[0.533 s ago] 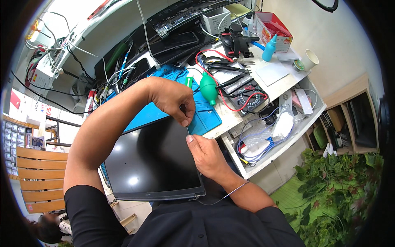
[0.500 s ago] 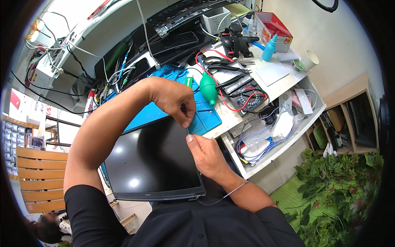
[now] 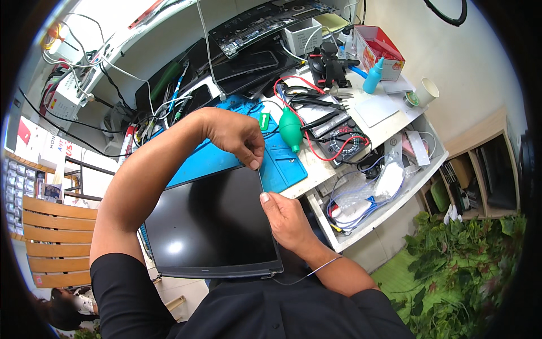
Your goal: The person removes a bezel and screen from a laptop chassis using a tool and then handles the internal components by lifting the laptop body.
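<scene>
The black, glossy, rectangular laptop screen (image 3: 209, 226) with a thin dark frame is below both grips, tilted toward the person's body, its far right corner at the left grip's fingertips. The left grip (image 3: 236, 137) arches over from the left with bent wrist; thumb and forefinger are drawn together at that corner, but whether they have hold of the rim or of something thin on it, I cannot tell. The right grip (image 3: 289, 221), nearer the body, is closed on the screen's right edge, thumb on top, the other fingers mostly hidden. A thin grey cord (image 3: 307, 276) curves from near the screen's lower right corner, nearer the body than the right grip, to the right forearm.

Beyond the left grip, a bright blue moulded mat (image 3: 285, 174) lies on the white worktop (image 3: 317, 172). Just right of the left grip stands out a green rubber bulb blower (image 3: 291, 133); farther right lies a black multimeter with a round dial (image 3: 345, 147) and red and black leads. To the right of the right grip, an open white drawer (image 3: 389, 201) holds bluish-purple cables and clear plastic wrap. Well beyond both grips, toward the right, stands a light-blue bottle with a pointed nozzle (image 3: 372, 79).
</scene>
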Demonstrator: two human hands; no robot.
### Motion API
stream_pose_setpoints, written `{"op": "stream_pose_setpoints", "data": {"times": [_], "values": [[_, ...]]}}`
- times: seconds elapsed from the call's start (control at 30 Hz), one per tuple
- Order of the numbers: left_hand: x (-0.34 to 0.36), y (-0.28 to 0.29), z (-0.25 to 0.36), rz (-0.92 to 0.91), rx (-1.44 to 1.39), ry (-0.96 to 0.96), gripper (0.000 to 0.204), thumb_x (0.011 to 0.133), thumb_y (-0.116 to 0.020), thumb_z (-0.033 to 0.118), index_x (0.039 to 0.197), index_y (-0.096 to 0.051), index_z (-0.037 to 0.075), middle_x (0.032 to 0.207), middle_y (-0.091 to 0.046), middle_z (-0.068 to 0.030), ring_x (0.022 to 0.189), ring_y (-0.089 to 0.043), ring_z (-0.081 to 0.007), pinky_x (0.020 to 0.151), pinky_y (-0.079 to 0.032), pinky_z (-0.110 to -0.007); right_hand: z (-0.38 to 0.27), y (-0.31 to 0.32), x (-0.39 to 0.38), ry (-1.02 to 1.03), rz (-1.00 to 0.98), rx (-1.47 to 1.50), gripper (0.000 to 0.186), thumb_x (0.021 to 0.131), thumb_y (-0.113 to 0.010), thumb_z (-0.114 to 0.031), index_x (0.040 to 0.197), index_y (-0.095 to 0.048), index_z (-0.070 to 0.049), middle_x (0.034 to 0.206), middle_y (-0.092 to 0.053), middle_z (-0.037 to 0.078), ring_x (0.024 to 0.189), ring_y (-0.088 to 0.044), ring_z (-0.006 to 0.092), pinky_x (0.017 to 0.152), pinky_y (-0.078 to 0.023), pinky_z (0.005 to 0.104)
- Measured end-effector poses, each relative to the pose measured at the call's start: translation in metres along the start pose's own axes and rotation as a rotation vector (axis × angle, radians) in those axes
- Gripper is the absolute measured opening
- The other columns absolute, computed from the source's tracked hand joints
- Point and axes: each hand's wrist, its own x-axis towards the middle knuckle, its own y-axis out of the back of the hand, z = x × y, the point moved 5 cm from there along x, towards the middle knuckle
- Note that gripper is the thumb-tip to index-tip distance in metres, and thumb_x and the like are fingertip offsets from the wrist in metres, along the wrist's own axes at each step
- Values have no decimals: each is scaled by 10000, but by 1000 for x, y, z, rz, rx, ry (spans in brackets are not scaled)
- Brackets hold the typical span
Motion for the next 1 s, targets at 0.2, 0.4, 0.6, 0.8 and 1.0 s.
{"op": "stream_pose_setpoints", "data": {"times": [0.2, 0.4, 0.6, 0.8, 1.0], "values": [[3, -1, -5, -10, -45, 5, 277, 976, -826, 278, 1071, -811, 18, 931, -800, -56, 856, -731, -146, 815, -584, -332, 1, -1, -1, 1, -13, -3, 460, 1166, -497, -306, 845, -539, 22, 642, -466, 179, 587, -391, 279, 593, -400, 448], [-7, 0, -19, 38, -246, 46, 273, 967, -845, 262, 1055, -810, 7, 902, -790, -47, 817, -729, -132, 775, -602, -313, 3, -1, -1, -2, -19, 8, 458, 1165, -497, -306, 849, -535, 23, 646, -464, 182, 591, -393, 284, 594, -397, 450], [-3, -4, -22, 24, -290, 9, 241, 969, -846, 217, 1041, -803, -10, 888, -783, -48, 799, -727, -133, 771, -605, -309, 3, -1, -1, 0, -25, 11, 455, 1166, -496, -306, 856, -536, 25, 647, -461, 177, 590, -395, 278, 593, -397, 443], [-4, -6, -26, 23, -293, -2, 235, 969, -845, 222, 1021, -799, -2, 871, -775, -38, 780, -720, -129, 759, -598, -308, 4, -1, -1, -4, -32, 14, 456, 1167, -498, -310, 861, -545, 24, 648, -459, 174, 593, -390, 266, 592, -398, 436], [-9, -14, -41, 55, -363, -5, 216, 964, -852, 185, 1032, -794, -11, 872, -769, -38, 794, -716, -126, 760, -591, -308, 5, -1, -1, -18, -34, 13, 460, 1167, -500, -312, 855, -544, 24, 648, -458, 173, 595, -381, 260, 590, -395, 434]]}}
